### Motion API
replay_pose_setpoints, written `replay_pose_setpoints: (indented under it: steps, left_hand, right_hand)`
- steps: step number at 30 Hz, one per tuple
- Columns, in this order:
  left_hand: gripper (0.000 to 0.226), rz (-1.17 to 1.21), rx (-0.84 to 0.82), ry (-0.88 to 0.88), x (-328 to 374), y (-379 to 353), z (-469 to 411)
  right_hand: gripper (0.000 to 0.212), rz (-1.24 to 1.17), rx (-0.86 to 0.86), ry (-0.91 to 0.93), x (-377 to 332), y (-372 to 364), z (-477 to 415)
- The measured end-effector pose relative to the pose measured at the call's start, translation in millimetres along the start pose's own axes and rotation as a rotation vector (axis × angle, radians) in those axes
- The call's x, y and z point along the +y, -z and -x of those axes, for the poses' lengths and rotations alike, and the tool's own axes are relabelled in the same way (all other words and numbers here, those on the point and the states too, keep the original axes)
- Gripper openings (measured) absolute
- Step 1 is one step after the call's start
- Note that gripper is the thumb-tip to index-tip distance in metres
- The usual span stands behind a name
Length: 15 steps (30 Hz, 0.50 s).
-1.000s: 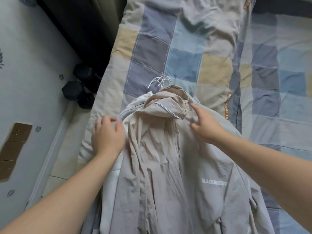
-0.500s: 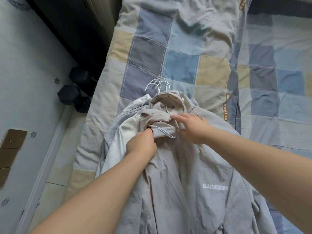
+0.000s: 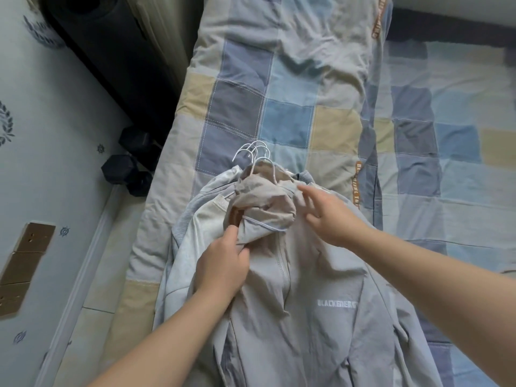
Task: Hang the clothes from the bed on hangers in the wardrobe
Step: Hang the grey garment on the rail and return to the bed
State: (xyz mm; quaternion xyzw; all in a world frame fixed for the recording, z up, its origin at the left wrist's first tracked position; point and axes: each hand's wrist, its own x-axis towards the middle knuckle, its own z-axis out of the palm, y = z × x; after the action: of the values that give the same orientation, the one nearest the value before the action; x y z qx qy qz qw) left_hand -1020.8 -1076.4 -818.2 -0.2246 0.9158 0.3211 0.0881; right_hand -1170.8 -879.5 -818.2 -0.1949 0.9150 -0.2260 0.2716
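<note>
A grey hooded jacket (image 3: 315,311) with white lettering on the chest lies on top of a pile of clothes on the bed. Its bunched hood (image 3: 265,202) sits at the collar. My left hand (image 3: 220,269) grips the hood's lower edge. Over the jacket's right shoulder my right hand (image 3: 326,213) hovers with its fingers spread and relaxed. Several white hanger hooks (image 3: 255,156) stick out above the collar. A pale cream garment (image 3: 195,247) shows beneath the jacket on the left.
The bed carries a patchwork quilt (image 3: 279,93) in blue, grey and beige. Left of it are a dark rolled mat (image 3: 111,51), black dumbbells (image 3: 131,169) on the floor and a white patterned wall (image 3: 42,135).
My left hand moved from the pile's left edge to the hood and took hold of it. My right hand let go of the collar and opened. The hood got bunched up.
</note>
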Motion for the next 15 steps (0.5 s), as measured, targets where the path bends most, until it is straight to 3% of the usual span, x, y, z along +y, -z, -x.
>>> replay_pose_setpoints:
  steps: [4, 11, 15]
  left_hand:
    - [0.018, 0.025, 0.059, -0.156, 14.7, 30.6, 32.7]
    - [0.019, 0.040, 0.184, -0.330, 75.8, 97.2, 75.5]
    - [0.022, 0.216, 0.151, -0.332, 129.4, 138.4, 102.2]
  right_hand:
    - [0.067, -0.001, 0.183, 0.064, -16.0, 45.0, 32.6]
    - [0.024, -0.195, -0.068, 0.126, -57.9, 146.5, 123.3]
    - [0.021, -0.305, -0.091, 0.158, -74.8, 198.5, 186.2]
